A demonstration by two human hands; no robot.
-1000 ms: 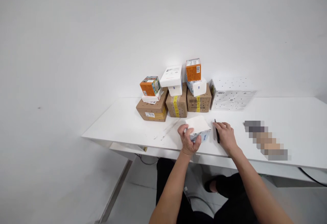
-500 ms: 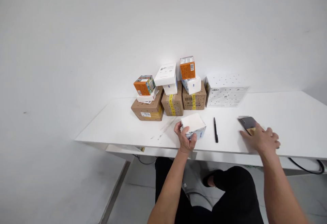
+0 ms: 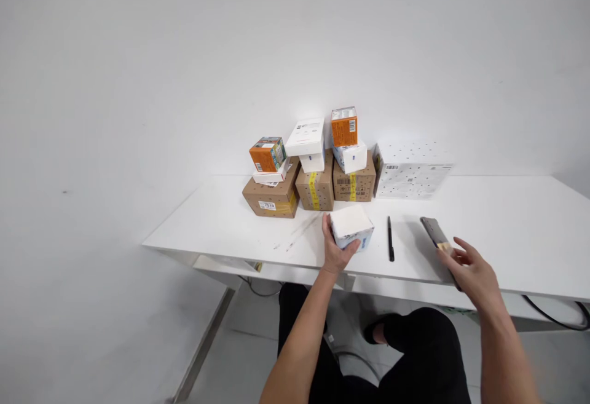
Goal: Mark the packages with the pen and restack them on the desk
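"White-and-blue packet, one: near edge of the bench, centre. How held?"

"By the left hand, fingers at its left side, thumb across the near face. Right hand: closed on the near end of a dark phone, tilted; whether wholly lifted, cannot tell."

"Step in hand?"

"Judged: packet steadied, phone being handled. Any further move calls for a firm pinch on the phone, a steady left hand, and clearance over the pen."

"Pen?"

"Black, one, lying between packet and phone."

"Farther stock?"

"Brown cartons, three, in a row: left, middle, right. Right of them, a speckled white box. Atop the left carton, a thin white box under an orange box; atop the middle, a lidded white box."
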